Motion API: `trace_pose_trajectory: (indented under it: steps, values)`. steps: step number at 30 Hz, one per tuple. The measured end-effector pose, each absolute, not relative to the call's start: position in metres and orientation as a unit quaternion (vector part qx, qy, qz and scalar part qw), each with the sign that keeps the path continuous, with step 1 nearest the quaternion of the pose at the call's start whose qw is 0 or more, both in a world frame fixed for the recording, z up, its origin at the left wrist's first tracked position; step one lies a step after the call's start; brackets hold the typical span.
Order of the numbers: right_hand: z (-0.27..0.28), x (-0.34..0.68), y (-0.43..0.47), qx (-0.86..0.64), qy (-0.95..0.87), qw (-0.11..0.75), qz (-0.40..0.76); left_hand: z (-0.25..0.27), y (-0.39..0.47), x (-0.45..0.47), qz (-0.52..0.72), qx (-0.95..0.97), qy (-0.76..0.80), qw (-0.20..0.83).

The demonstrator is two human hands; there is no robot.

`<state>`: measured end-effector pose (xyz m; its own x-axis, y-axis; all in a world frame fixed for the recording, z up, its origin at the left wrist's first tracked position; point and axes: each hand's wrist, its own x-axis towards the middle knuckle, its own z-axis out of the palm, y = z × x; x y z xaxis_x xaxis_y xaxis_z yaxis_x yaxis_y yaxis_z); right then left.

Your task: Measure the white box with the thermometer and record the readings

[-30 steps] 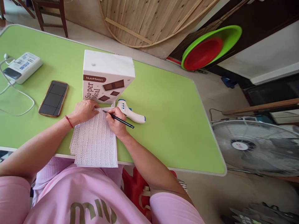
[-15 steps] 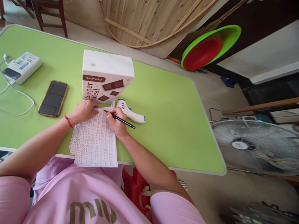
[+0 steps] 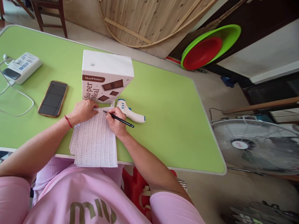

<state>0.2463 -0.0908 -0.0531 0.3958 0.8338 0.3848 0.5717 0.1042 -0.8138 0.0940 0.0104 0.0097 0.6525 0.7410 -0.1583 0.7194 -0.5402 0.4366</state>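
Observation:
My right hand (image 3: 116,123) is closed round a black pen (image 3: 121,119), its tip at the upper part of a stack of paper (image 3: 95,143). Rows of small handwriting cover the top sheet, and the lower end of the stack overhangs the table's near edge. With fingers curled, my left hand (image 3: 85,109) holds the stack's upper left corner; the fingertips are partly hidden. Just beyond the paper stands a white box (image 3: 107,65) printed "NutriMotion". A white and blue infrared thermometer (image 3: 133,113) lies beside my right hand.
On the green table (image 3: 168,124), a smartphone (image 3: 53,98) lies left of my left hand. Farther left is a white power bank (image 3: 25,67) with a white cable (image 3: 26,95). A large fan (image 3: 254,146) stands beyond the right edge. Green and red basins (image 3: 205,51) lean behind.
My right hand and the pen have shifted very slightly to the left along the upper lines of the sheet. My left hand stays in place.

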Motion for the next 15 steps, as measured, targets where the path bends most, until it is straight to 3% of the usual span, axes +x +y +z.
trace_pose_trajectory:
  steps: [15]
  values:
    - [-0.053,0.2469,-0.0906,-0.646,-0.529,0.532,0.141,0.0093,0.0097,0.0944,0.025,0.876,0.418,0.24]
